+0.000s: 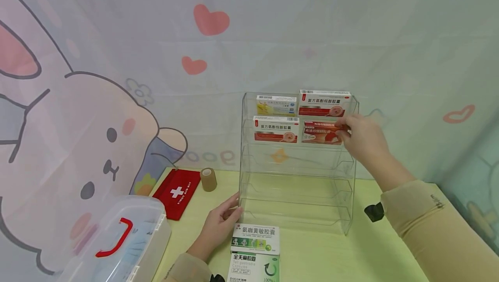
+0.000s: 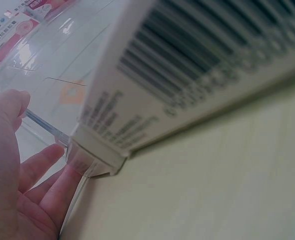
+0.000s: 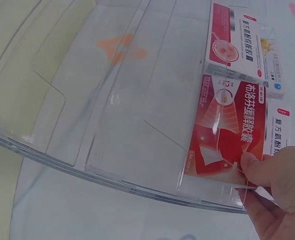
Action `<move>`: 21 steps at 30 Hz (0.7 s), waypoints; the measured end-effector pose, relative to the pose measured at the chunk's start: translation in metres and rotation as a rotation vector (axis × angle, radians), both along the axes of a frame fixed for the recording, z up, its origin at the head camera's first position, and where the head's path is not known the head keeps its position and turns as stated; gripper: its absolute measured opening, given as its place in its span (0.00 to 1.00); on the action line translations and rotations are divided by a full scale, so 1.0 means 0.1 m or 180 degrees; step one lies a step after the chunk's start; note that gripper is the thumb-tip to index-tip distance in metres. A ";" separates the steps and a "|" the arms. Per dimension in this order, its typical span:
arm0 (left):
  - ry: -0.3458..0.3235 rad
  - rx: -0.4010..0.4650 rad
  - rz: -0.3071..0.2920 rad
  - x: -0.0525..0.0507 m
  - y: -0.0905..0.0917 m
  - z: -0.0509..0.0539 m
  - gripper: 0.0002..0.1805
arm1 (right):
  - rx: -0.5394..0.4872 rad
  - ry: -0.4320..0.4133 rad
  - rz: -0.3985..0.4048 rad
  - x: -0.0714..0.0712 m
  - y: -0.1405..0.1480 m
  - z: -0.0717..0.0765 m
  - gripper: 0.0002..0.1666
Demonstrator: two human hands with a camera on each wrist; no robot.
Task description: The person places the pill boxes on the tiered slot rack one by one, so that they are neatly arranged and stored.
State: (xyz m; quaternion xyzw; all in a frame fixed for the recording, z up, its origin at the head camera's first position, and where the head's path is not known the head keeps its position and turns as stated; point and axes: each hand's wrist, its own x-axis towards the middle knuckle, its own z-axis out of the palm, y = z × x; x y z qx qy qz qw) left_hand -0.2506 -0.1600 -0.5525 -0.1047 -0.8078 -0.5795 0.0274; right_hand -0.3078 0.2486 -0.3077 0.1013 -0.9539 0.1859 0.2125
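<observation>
My right hand (image 1: pixel 360 137) pinches the right end of a red medicine box (image 1: pixel 317 135) in the second tier of a clear acrylic display rack (image 1: pixel 298 202). In the right wrist view, the thumb lies on the front of that box and fingers are behind it. My left hand (image 1: pixel 220 225) grips the rack's lower left side edge. Left of the red box stands a white-and-red medicine box (image 1: pixel 276 130). The top tier holds a yellow-and-white box (image 1: pixel 276 106) and another white-and-red box (image 1: pixel 324 104).
Two white-and-green medicine boxes, one above (image 1: pixel 255 238) the other (image 1: pixel 253 269), lie before the rack. To the left are a brown bandage roll (image 1: pixel 208 180), a red first aid pouch (image 1: pixel 179 194) and a clear lidded bin (image 1: pixel 128 238) with a red handle.
</observation>
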 end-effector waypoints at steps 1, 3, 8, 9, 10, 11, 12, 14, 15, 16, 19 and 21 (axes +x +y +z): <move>-0.0001 -0.0004 0.0003 0.00 0.00 0.00 0.31 | 0.0020 0.0038 -0.0009 0.00 -0.01 -0.01 0.13; 0.0000 -0.0004 0.0006 0.00 0.00 0.01 0.31 | 0.0032 0.0105 -0.0012 0.01 -0.02 -0.02 0.12; 0.0012 0.0011 0.0000 0.00 0.00 0.01 0.31 | 0.0071 0.0256 -0.0006 0.02 -0.03 -0.04 0.11; 0.0012 0.0016 -0.0003 0.00 0.00 0.01 0.31 | 0.0083 0.0275 -0.0011 0.02 -0.03 -0.04 0.12; 0.0012 0.0017 -0.0003 0.00 0.00 0.01 0.31 | 0.0097 0.0295 -0.0019 0.02 -0.03 -0.05 0.12; 0.0012 0.0027 -0.0004 0.00 0.00 0.01 0.31 | 0.0096 0.0307 -0.0026 0.02 -0.03 -0.05 0.12; 0.0003 0.0026 -0.0001 -0.01 0.00 0.01 0.31 | 0.0084 0.0310 -0.0037 0.03 -0.04 -0.06 0.13; 0.0002 0.0025 -0.0006 -0.01 0.00 0.00 0.31 | 0.0060 0.0333 -0.0053 0.04 -0.05 -0.07 0.14; 0.0000 0.0026 -0.0006 -0.01 0.00 0.00 0.31 | 0.0037 0.0356 -0.0056 0.04 -0.05 -0.08 0.14; -0.0001 0.0035 -0.0007 -0.01 0.00 0.00 0.31 | 0.0013 0.0392 -0.0052 0.05 -0.06 -0.09 0.14; -0.0005 0.0032 -0.0004 -0.01 0.00 -0.01 0.31 | -0.0093 0.0583 -0.0009 0.08 -0.08 -0.13 0.13; -0.0014 0.0037 0.0000 -0.01 0.00 -0.01 0.31 | -0.0182 0.0770 0.0055 0.10 -0.09 -0.17 0.13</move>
